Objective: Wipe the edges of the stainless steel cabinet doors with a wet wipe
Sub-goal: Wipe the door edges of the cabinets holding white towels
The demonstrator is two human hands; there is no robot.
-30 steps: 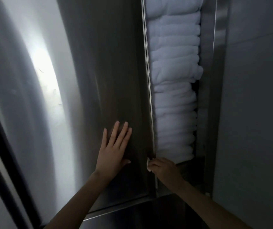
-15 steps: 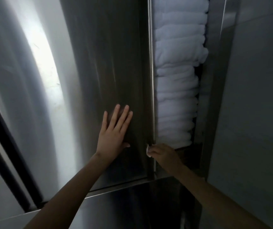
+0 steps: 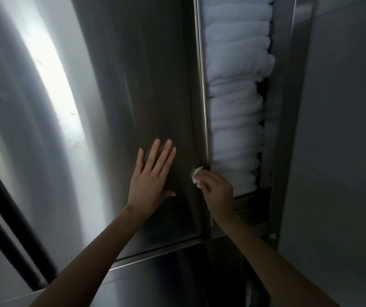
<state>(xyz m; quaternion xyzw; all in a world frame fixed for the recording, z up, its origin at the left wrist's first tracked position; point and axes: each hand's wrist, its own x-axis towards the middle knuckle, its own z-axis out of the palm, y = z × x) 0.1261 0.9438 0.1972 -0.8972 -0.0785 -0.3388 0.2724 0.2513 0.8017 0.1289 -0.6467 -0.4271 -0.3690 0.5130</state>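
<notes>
Your left hand [image 3: 153, 182] lies flat on the stainless steel cabinet door [image 3: 142, 80], fingers straight and slightly spread, thumb out to the side, grasping nothing. Your right hand [image 3: 218, 192] has its fingers curled around a small white wet wipe [image 3: 196, 175], pinching it and pressing it against the door's right edge [image 3: 202, 103], low on the door and just above its bottom corner. The wipe touches the metal where the door's face meets that edge; most of it is hidden inside your fingers, with only a crumpled end showing. Just past the door's edge, inside the open cabinet, a tall stack of folded white towels [image 3: 237, 111] rises out of view, its lowest towels right behind your right hand. Beyond the towels, farther from the door, stands a steel upright [image 3: 288, 111], then a plain grey wall [image 3: 345, 134]. A bright reflection [image 3: 51, 69] streaks the steel on the door's far side from the wipe.
</notes>
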